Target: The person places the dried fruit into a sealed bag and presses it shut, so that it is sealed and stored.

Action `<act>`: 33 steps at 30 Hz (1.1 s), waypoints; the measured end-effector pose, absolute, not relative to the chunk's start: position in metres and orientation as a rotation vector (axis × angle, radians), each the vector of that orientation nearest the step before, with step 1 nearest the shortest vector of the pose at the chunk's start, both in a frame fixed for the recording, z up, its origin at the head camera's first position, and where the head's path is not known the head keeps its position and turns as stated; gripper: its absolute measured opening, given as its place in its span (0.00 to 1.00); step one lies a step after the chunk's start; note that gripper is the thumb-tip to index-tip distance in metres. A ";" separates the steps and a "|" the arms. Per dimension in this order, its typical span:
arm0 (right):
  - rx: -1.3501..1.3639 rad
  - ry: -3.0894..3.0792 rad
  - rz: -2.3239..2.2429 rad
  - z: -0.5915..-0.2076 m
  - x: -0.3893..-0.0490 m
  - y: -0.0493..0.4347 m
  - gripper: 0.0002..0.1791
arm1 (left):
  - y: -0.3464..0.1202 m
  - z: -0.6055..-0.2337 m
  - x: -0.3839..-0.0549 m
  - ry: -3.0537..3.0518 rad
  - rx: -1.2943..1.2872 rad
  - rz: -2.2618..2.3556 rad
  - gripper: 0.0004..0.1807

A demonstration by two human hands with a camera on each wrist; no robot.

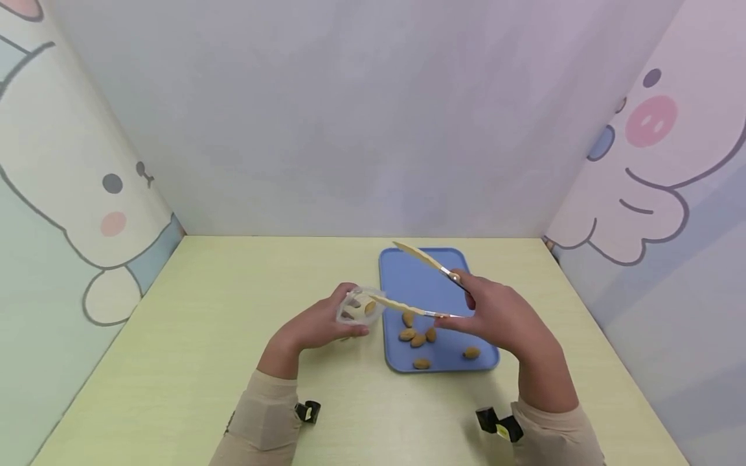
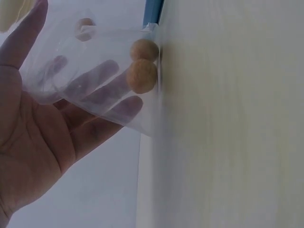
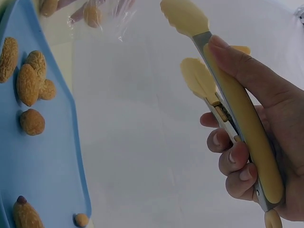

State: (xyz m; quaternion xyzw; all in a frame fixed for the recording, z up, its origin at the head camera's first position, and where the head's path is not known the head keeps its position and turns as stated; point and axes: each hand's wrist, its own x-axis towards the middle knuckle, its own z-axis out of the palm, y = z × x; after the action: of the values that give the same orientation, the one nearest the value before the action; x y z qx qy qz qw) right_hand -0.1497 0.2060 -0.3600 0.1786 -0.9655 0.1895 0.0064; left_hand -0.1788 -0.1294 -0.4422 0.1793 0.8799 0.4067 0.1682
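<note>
My left hand (image 1: 317, 323) holds a clear plastic bag (image 2: 107, 42) upright over the table, thumb and fingers around its sides and its mouth facing up. Inside lie several brown roundish pieces (image 2: 141, 76), like nuts or dried fruit. Yellow-tipped tongs (image 3: 247, 114) are gripped in my right hand (image 1: 501, 317), the thumb along one arm and the fingers curled at the other. Their two arms stand spread apart with nothing between the tips; the lower tip overlaps the bag's mouth in the head view.
A blue tray (image 1: 408, 278) lies to the right of the bag, partly under the tongs and right hand. On its near half sit several wrinkled brown oval pieces (image 1: 418, 340). The pale table (image 1: 245, 278) meets a grey wall (image 1: 350, 129) behind, with cartoon-printed walls at both sides.
</note>
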 end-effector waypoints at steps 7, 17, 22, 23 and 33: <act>0.498 -3.091 0.540 -0.362 -0.154 0.224 0.38 | -0.125 -0.444 -0.180 2.515 0.518 1.152 0.43; 0.461 -3.183 0.400 -0.369 -0.154 0.254 0.51 | -0.125 -0.442 -0.183 2.519 0.502 1.136 0.43; 0.448 -3.215 0.344 -0.372 -0.150 0.265 0.57 | -0.125 -0.441 -0.184 2.513 0.488 1.141 0.45; 0.440 -3.218 0.338 -0.373 -0.149 0.267 0.58 | -0.125 -0.440 -0.184 2.514 0.485 1.141 0.45; 0.451 -3.217 0.318 -0.380 -0.134 0.290 0.52 | -0.125 -0.440 -0.184 2.482 0.483 1.153 0.46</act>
State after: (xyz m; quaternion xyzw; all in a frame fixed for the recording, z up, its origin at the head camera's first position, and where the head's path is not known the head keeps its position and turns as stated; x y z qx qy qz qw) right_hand -0.1344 0.2897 -0.3799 0.1381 -0.9837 0.0972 -0.0612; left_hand -0.1839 -0.1246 -0.4405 0.1708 0.8785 0.4080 0.1805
